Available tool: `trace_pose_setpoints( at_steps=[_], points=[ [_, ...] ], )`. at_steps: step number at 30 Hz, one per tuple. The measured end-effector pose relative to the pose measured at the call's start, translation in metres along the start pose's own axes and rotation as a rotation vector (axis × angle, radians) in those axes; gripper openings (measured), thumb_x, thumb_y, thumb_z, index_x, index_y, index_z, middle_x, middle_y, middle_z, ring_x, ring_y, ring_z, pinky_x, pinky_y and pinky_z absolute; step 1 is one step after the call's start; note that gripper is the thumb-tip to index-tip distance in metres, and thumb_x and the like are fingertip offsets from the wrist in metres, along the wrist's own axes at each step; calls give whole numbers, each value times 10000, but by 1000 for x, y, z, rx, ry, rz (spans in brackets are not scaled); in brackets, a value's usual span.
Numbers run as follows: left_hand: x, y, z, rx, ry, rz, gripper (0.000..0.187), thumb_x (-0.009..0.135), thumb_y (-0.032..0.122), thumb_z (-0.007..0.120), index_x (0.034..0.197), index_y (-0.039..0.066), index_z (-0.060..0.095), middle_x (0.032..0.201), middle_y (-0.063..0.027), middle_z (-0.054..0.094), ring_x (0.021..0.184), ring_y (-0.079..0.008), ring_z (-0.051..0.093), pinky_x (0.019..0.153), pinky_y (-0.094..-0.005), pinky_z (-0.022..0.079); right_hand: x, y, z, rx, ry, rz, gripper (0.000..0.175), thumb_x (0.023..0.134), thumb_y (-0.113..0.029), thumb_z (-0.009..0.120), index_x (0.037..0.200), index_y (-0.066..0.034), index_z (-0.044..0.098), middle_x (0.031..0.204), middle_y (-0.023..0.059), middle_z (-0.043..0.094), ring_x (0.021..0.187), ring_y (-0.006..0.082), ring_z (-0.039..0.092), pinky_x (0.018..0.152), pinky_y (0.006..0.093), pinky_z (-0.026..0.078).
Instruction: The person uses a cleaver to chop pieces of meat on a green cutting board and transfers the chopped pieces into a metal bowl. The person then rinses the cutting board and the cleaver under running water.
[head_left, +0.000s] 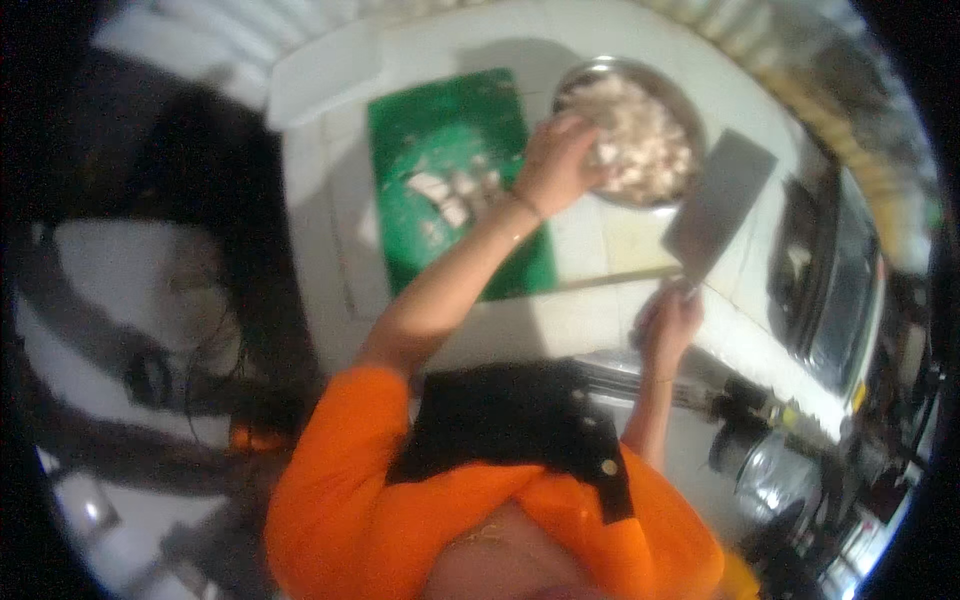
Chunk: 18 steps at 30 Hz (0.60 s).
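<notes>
A round metal bowl (701, 154) at the top of the view is heaped with pale chopped pieces of food (649, 142). Over its left rim reaches my left hand (559, 165), fingers bent at the edge of the heap. Blur hides whether a piece is between those fingertips. My right hand (670, 319) grips the handle of a cleaver (721, 202). Its broad blade points up and to the right, beside the bowl's lower right rim. Left of the bowl lies a green cutting board (472, 97). Several pale cut pieces (450, 199) rest on it, and my left forearm crosses over its lower right part.
A white tiled counter (330, 247) carries the board and the bowl. On the right stands a dark appliance with a glassy top (844, 277), perhaps a stove. Lower right, a shiny metal or glass vessel (776, 476) sits among dark clutter. Corrugated sheeting (795, 82) borders the counter's far side.
</notes>
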<state>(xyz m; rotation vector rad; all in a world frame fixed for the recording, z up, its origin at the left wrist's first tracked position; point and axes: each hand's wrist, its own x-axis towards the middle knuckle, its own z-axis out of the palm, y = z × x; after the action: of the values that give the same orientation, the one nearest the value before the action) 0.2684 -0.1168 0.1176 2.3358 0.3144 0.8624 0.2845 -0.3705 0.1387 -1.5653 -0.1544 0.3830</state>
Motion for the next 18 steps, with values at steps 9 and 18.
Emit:
trace_pose_setpoints(
  at_steps=[9,18],
  points=[
    [-126,-152,-121,566,-419,-247,410,688,53,645,1089,136,634,1156,-94,580,1150,-336,483,1010,-444,357,-25,24,37,-279,-324,180,88,927,-91,562,931,-33,496,568,-13,477,426,62,447,377,236,354],
    [-212,-98,-138,310,-392,-630,384,719,192,728,1076,85,636,995,-189,580,971,-376,554,868,-442,458,-37,72,110,-612,-666,-142,256,895,-176,628,820,25,488,651,259,558,612,443,575,495,424,434]
  ],
)
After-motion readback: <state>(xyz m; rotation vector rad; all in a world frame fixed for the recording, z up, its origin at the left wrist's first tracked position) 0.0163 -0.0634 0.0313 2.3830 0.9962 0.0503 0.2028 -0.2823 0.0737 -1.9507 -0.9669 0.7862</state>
